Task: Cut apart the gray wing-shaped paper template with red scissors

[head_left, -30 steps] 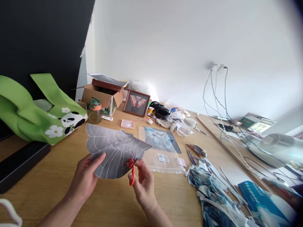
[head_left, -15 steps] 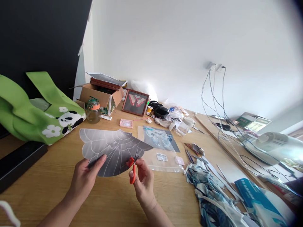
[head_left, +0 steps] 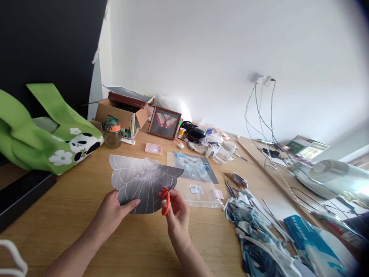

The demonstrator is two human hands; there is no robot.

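Observation:
My left hand [head_left: 115, 209] pinches the lower left edge of a grey paper cutout [head_left: 141, 181], thumb on top and fingers beneath. White curved lines form a scalloped, petal-like pattern on it. In my right hand [head_left: 178, 217] is a pair of scissors [head_left: 165, 206] with orange handles, fingers through the loops. Its dark blades point up and to the right, lying at the paper's right edge. Both hands are raised above the wooden table [head_left: 138, 246].
Beyond the paper lie a pink tray [head_left: 153, 148] and a clear plastic bag [head_left: 198, 198]. A framed butterfly [head_left: 165, 122], a jar [head_left: 112, 134] and a cardboard box [head_left: 121, 113] stand behind. At left sits a green panda bag [head_left: 66, 142]; at right, blue patterned fabric [head_left: 253, 231].
The paper has shifted right and turned slightly, and my left hand has moved right with it. My right hand and the scissors have also moved slightly up and to the right.

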